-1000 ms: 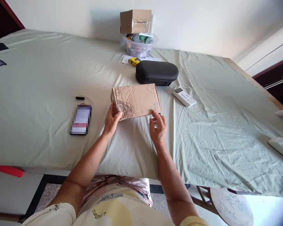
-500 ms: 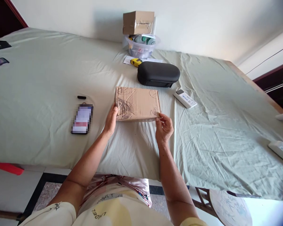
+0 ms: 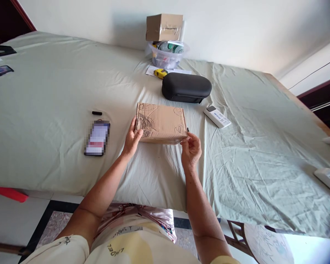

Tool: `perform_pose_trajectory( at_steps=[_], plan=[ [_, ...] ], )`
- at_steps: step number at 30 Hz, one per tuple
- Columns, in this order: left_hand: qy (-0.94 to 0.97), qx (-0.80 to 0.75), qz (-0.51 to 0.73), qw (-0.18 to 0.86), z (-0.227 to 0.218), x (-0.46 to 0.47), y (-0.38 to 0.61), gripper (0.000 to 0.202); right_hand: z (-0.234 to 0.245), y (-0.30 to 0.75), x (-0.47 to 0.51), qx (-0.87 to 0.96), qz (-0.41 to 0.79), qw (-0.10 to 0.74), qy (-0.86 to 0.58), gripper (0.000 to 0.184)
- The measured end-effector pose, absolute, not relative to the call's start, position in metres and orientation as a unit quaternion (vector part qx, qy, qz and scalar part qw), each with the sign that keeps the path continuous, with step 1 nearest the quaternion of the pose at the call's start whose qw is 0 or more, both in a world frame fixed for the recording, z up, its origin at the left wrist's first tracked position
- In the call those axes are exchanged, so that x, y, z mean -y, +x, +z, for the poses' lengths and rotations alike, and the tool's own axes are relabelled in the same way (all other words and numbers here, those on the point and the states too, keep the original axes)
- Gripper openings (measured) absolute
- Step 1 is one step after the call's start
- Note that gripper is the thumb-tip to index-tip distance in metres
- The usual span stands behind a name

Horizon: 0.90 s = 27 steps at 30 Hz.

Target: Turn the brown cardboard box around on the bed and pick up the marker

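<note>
A cardboard box with dark scribbles on its top, heaviest at the left, sits in front of me on the cloth-covered table. Around its left end is my left hand, closed, the thumb over the near left top edge. My right hand pinches at the near right corner with thumb and forefinger, the other fingers curled. A tiny dark thing shows beside those fingertips; its kind is unclear. To the left lies a phone with a blurred screen, and a small black cap-like piece just beyond it.
Beyond the box lie a black zippered case and a yellow tape measure. A plastic basin carries bottles and another cardboard box by the wall. A white device lies right, a similar one near the right edge.
My left thumb has come over the top edge of the box, and its near side shows slightly more. The tiny dark thing now shows beside my right fingertips. The view has shifted slightly.
</note>
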<state>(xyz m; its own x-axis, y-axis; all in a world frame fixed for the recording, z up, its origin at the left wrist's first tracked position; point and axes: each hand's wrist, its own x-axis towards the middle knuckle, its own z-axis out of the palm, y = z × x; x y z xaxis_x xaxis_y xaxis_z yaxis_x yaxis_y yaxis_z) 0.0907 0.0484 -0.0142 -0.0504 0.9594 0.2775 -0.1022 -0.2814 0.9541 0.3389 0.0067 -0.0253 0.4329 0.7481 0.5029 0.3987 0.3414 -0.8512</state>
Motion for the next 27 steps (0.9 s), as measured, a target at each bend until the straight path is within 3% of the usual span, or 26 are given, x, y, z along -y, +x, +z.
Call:
perform_pose_trajectory(
  at_steps=[12,21,27],
  plan=[
    [0.533,-0.434,0.598,0.412,-0.016,-0.049,0.093,0.092,-0.028,0.340,-0.009,0.516,0.195,0.543,-0.633,0.042],
    [0.498,-0.456,0.642,0.363,-0.020,-0.054,0.087,0.084,-0.021,0.338,-0.003,0.563,0.243,0.447,-0.651,0.071],
    [0.476,-0.447,0.675,0.344,-0.021,-0.057,0.085,0.078,-0.021,0.336,-0.001,0.576,0.263,0.450,-0.629,0.073]
  ],
)
